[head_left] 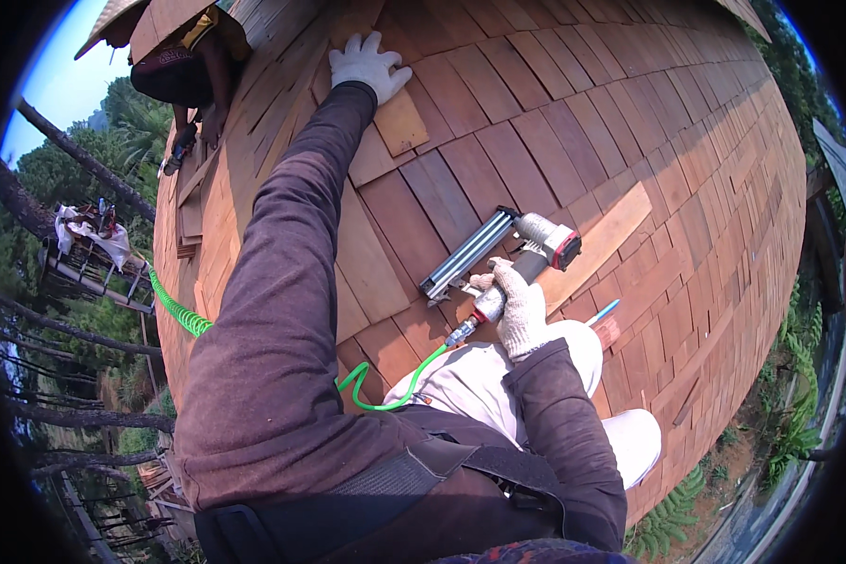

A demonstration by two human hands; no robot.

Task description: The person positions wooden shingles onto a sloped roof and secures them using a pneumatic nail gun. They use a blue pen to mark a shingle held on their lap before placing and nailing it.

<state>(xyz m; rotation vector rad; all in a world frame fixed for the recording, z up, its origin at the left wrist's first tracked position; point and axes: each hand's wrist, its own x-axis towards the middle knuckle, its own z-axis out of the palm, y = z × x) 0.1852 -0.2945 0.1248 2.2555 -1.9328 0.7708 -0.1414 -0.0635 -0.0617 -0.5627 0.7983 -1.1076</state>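
My left hand, in a white work glove, is stretched far up the roof with its fingers spread flat. Under and just below its palm lies a light wooden shingle, over the rows of reddish-brown shingles. Near my knee, my gloved right hand is wrapped round the handle of a pneumatic nail gun. The gun's long silver magazine points toward the left over the shingles. From the air fitting at the handle's end runs a bright green coiled hose.
A loose board lies beside the nail gun, and a blue pen-like stick is near my knee. At the upper left another person crouches, holding a dark power tool. Beyond the roof's left edge are trees and a platform.
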